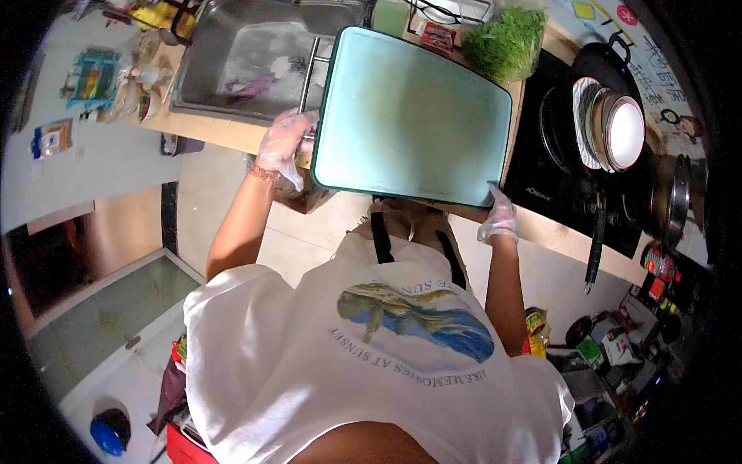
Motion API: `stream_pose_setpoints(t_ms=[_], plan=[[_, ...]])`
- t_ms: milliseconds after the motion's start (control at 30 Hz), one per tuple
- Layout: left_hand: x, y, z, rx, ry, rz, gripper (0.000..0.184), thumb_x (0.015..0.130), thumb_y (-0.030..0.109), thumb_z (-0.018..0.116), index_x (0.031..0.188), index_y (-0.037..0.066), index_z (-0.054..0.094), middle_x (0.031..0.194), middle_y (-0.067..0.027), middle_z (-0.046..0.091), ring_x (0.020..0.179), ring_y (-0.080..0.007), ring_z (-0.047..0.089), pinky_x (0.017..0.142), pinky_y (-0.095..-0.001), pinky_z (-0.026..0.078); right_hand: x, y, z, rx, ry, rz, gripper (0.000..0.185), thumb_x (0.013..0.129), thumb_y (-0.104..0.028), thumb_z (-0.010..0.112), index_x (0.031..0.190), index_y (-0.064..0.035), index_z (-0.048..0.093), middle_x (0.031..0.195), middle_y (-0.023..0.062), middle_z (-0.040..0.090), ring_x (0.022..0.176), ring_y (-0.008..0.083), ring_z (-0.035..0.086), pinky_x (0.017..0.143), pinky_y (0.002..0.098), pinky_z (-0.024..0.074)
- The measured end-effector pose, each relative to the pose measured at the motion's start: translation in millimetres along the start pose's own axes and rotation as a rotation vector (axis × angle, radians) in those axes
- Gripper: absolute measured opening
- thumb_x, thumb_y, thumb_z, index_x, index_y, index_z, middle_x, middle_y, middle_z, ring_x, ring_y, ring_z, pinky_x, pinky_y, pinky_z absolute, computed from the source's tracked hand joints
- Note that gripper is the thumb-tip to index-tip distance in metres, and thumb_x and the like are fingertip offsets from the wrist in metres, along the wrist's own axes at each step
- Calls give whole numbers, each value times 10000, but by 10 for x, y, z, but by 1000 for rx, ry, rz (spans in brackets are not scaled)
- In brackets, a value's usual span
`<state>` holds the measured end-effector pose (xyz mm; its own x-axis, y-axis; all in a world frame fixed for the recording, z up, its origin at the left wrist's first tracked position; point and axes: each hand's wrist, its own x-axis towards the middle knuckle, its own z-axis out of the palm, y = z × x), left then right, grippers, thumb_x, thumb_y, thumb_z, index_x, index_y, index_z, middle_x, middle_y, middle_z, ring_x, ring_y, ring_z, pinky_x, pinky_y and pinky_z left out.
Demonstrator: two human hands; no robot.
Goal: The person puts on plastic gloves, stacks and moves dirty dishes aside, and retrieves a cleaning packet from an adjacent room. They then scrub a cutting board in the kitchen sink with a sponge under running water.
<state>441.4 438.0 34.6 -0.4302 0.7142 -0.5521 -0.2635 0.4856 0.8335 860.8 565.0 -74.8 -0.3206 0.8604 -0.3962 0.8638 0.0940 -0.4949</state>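
Note:
A large pale green cutting board [413, 116] with a dark rim and a metal handle at its left side lies tilted over the counter's front edge. My left hand [284, 145], in a clear plastic glove, is closed around the handle side of the board. At the board's lower right corner, my right hand [501, 215], also gloved, grips the edge with the thumb on top. The fingers under the board are hidden.
Left of the board is a metal sink [193, 85] with suds and a purple item. Behind it sits a bag of leafy greens [506, 42]. On the right, a black stove [541, 182] holds a pan and stacked bowls [622, 131]; a pan handle [596, 243] juts over the front.

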Motion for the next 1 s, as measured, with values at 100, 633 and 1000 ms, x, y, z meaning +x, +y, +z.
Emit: stream_pose_setpoints(t_ms=[100,633,1000], plan=[[-493,329,185,122,8,147,232,812,178,542,951,-5,573,801,-40,571,677,-103,553,556,-216,477,164,137,154,802,-87,197,406,798,-310,537,1105,-44,538,1086,92,538,981,232,504,820,398,438],[-2070,1186,-88,-247,529,454,234,831,161,558,958,-36,568,945,-106,592,766,-142,548,710,-252,482,323,-573,16,1535,-885,259,383,807,-228,582,1075,35,505,995,202,556,923,330,568,844,407,474],[-1788,1668,-1482,-197,163,444,266,869,172,505,1052,-17,540,1205,-172,480,1078,-269,479,912,-391,413,609,-1424,928,1793,-1115,-57,363,848,-146,522,1155,38,460,1091,144,554,967,253,568,888,379,441]])
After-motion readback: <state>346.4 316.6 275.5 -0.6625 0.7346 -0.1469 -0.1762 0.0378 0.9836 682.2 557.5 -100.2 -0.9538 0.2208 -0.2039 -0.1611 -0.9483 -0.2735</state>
